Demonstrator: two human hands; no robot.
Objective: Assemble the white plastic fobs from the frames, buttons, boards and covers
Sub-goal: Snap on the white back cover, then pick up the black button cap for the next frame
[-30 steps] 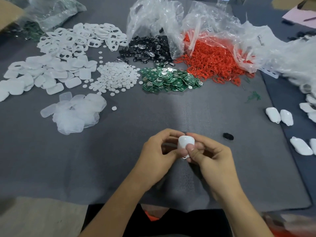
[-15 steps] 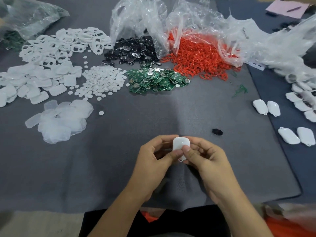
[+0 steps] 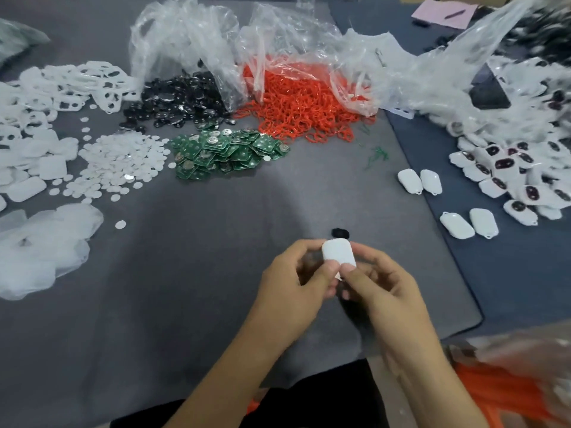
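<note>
Head view shows the left hand (image 3: 295, 281) and right hand (image 3: 383, 285) pinching one white rounded plastic fob (image 3: 337, 254) between them, above the near grey mat (image 3: 216, 273). Uneven thumb pressure could leave it half-snapped, or squirt the slick fob from their grip.

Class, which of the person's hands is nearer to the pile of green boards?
Left. The left hand is on the person's side of the green boards, slightly to their right; the right hand lies farther right, across the white fob both hands pinch.
</note>
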